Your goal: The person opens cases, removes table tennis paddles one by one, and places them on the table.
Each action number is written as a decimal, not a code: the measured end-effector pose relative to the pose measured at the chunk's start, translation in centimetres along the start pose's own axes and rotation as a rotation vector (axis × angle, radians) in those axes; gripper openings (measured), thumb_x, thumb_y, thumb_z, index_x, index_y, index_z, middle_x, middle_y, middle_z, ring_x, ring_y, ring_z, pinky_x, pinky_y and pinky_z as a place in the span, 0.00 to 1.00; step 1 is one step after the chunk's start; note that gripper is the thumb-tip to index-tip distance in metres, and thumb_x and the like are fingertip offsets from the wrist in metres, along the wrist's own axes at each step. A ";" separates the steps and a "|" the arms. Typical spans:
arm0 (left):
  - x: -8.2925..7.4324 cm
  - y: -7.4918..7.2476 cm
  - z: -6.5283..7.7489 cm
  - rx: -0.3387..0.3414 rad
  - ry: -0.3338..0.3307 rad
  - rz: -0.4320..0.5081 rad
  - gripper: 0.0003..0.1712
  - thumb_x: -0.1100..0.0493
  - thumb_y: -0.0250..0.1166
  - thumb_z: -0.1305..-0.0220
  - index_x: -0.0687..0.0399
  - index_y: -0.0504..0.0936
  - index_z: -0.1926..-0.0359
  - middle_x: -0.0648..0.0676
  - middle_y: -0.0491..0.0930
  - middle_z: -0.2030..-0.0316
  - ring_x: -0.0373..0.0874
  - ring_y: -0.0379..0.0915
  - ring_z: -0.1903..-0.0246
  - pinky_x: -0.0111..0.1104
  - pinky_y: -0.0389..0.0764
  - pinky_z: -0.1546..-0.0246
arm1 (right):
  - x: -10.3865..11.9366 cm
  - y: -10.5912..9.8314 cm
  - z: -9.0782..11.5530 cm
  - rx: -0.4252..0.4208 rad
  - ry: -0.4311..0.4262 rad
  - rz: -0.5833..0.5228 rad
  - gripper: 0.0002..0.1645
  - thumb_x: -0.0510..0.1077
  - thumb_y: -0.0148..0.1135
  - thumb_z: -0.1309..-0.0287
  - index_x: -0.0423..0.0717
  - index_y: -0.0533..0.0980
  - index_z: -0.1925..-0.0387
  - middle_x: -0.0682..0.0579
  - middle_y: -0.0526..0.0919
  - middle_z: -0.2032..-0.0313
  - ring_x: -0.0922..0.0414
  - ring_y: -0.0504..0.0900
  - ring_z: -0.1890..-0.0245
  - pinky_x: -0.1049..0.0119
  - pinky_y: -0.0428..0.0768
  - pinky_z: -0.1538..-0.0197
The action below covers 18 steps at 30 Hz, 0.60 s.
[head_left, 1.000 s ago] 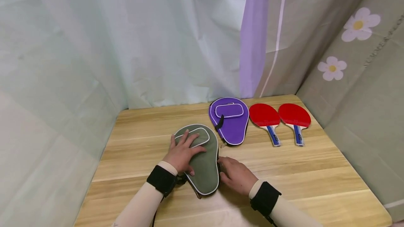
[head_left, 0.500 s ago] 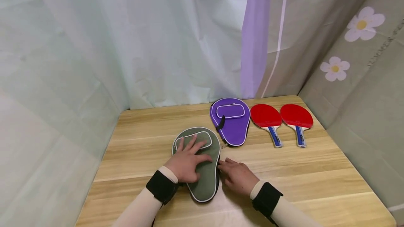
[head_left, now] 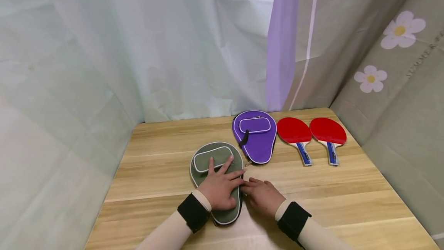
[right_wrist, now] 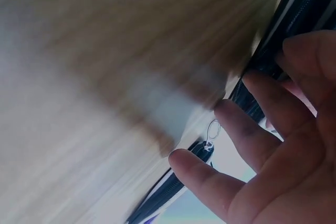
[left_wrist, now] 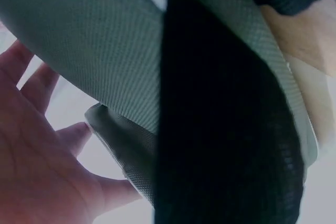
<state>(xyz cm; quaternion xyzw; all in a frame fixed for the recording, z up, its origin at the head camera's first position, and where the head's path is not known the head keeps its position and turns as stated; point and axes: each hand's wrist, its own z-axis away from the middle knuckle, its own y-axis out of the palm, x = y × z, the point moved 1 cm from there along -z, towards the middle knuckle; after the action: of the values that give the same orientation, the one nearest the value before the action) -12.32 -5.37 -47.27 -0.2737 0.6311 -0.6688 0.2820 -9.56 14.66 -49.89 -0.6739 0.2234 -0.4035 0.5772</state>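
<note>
A grey-green table tennis bat case (head_left: pixel 202 176) with white piping and a front pocket lies on the wooden table, its narrow end toward me. Across its lower middle rests my left hand (head_left: pixel 220 188), palm down and fingers spread, the fingertips reaching the pocket and the right edge. The left wrist view has the case's green fabric (left_wrist: pixel 100 40) beside the palm, and a dark band hides much of it. My right hand (head_left: pixel 261 196) lies at the case's right side, fingertips at its black zipped edge (right_wrist: pixel 249 95). In the right wrist view those fingers are extended and apart.
A purple bat case (head_left: pixel 260 144) with a pocket and black strap lies just behind. Two red bats (head_left: pixel 294 130) with blue and white handles sit side by side to its right. Curtains (head_left: pixel 194 49) stand along the back and sides of the table (head_left: pixel 156 138).
My left hand has slid right over the green case, its fingertips now close to my right hand. The case has shifted slightly toward me. My right hand stays at its edge.
</note>
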 end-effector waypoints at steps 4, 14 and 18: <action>0.0 0.1 -0.1 -0.038 -0.014 -0.023 0.33 0.37 0.64 0.50 0.22 0.78 0.38 0.35 0.63 0.23 0.59 0.38 0.17 0.84 0.45 0.38 | 0.0 0.3 0.0 -0.033 -0.011 0.017 0.20 0.42 0.64 0.35 0.58 0.82 0.42 0.54 0.81 0.35 0.44 0.80 0.34 0.34 0.81 0.48; 0.6 -0.3 0.8 -0.213 -0.048 -0.036 0.24 0.30 0.59 0.43 0.21 0.80 0.45 0.34 0.58 0.22 0.61 0.41 0.18 0.85 0.50 0.41 | 0.4 0.6 -0.7 -0.081 -0.019 0.063 0.21 0.50 0.65 0.35 0.56 0.83 0.42 0.55 0.81 0.35 0.48 0.78 0.32 0.37 0.80 0.45; 0.8 -0.8 1.7 -0.318 -0.072 -0.086 0.24 0.24 0.57 0.41 0.23 0.80 0.49 0.37 0.60 0.22 0.62 0.43 0.18 0.84 0.53 0.40 | 0.4 0.6 -0.9 -0.057 -0.007 0.045 0.22 0.53 0.66 0.36 0.53 0.84 0.42 0.54 0.82 0.35 0.49 0.79 0.32 0.40 0.81 0.44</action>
<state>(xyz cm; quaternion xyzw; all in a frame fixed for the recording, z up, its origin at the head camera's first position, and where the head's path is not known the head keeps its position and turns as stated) -11.73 -7.08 -46.33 -0.3656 0.7060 -0.5618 0.2288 -9.97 13.62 -50.35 -0.6865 0.2476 -0.3815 0.5674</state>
